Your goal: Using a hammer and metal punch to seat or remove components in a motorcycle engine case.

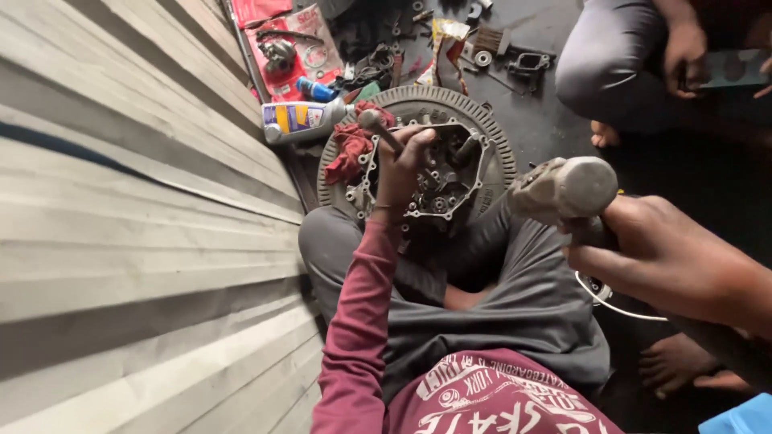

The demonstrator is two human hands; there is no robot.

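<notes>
My left hand (402, 165) grips a metal rod (376, 124) and holds it upright against an open engine case (454, 173). The case rests on a big toothed metal disc (500, 133) in front of my crossed legs. A red rag (351, 151) lies bunched at the case's left edge. My right hand (667, 261) is raised at the right. It is closed on the handle of a hammer, whose worn grey head (564, 189) hovers to the right of the case, apart from the rod.
A corrugated metal shutter (137, 209) fills the left side. Behind the disc lie a white bottle (301, 120), a red packet (289, 48) and several loose engine parts (482, 48). Another person (619, 64) squats at the top right, one hand (685, 56) on a flat grey part.
</notes>
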